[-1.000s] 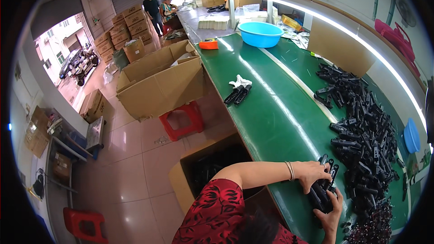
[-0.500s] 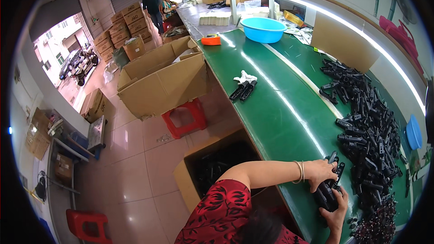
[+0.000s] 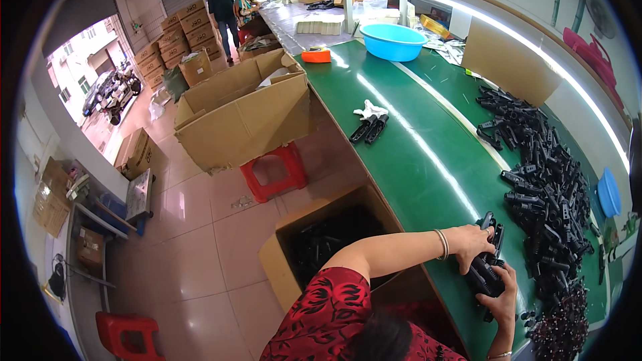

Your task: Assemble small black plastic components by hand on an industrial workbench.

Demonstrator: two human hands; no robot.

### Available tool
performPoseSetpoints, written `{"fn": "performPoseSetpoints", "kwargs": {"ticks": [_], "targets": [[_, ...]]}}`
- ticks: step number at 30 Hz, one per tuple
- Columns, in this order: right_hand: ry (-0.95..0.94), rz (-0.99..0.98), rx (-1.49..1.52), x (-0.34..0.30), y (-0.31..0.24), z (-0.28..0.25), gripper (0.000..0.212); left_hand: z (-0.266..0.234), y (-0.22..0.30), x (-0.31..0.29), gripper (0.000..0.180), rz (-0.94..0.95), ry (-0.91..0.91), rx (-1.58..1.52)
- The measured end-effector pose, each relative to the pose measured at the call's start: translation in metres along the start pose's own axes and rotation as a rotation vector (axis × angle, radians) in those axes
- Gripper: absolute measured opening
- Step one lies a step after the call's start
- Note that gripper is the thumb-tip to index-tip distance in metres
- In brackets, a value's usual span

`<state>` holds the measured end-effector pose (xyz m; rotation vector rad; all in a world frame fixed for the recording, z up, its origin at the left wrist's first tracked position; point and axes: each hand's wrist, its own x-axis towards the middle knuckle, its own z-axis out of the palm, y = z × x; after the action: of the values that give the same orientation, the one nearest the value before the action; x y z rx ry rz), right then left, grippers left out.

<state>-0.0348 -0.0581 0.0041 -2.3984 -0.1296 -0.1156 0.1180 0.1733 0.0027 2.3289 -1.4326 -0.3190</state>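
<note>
Several long black plastic parts [image 3: 483, 277] lie bunched side by side on the green work table, between my two hands. My left hand [image 3: 472, 245] reaches over from the left, its fingers curled around the upper end of the bunch. On the lower right side my right hand [image 3: 503, 295] grips the same parts, with the thumb below and the fingers bent over them. The palms and the parts hide some of the contact. Just right of my hands spreads a big heap of similar black parts [image 3: 552, 210]. Small dark and reddish pieces [image 3: 558, 324] lie at its near end.
Left of the table's edge stands an open carton [image 3: 274, 264] with black parts inside. Two black parts [image 3: 369, 129] lie by a white cloth [image 3: 370, 109]. Farther off are a blue basin [image 3: 393, 43], an orange object [image 3: 316, 56], a large carton [image 3: 247, 124] and a red stool [image 3: 274, 172].
Both hands stay on the bunch of black parts, with only a slight shift. The whole view has moved a little. In the background, the standing person's pose has changed slightly.
</note>
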Motion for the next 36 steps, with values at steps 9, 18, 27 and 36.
{"fn": "performPoseSetpoints", "kwargs": {"ticks": [9, 18, 27, 36], "targets": [[-0.003, -0.219, 0.032, -0.015, -0.081, 0.022, 0.075, -0.029, 0.036, -0.125, 0.088, 0.005, 0.321, -0.006], [-0.504, -0.701, 0.347, 0.041, -0.175, 0.194, 0.071, -0.004, 0.022, -0.358, 0.091, -0.561, 0.443, -0.067], [-0.869, -0.326, 0.271, 0.015, -0.055, 0.397, 0.088, 0.198, -0.074, -0.402, 0.095, -0.856, 0.146, -0.442], [-0.597, -0.275, 0.181, 0.001, -0.004, 0.413, 0.074, 0.342, -0.147, -0.387, 0.103, -0.742, 0.222, -0.400]]}}
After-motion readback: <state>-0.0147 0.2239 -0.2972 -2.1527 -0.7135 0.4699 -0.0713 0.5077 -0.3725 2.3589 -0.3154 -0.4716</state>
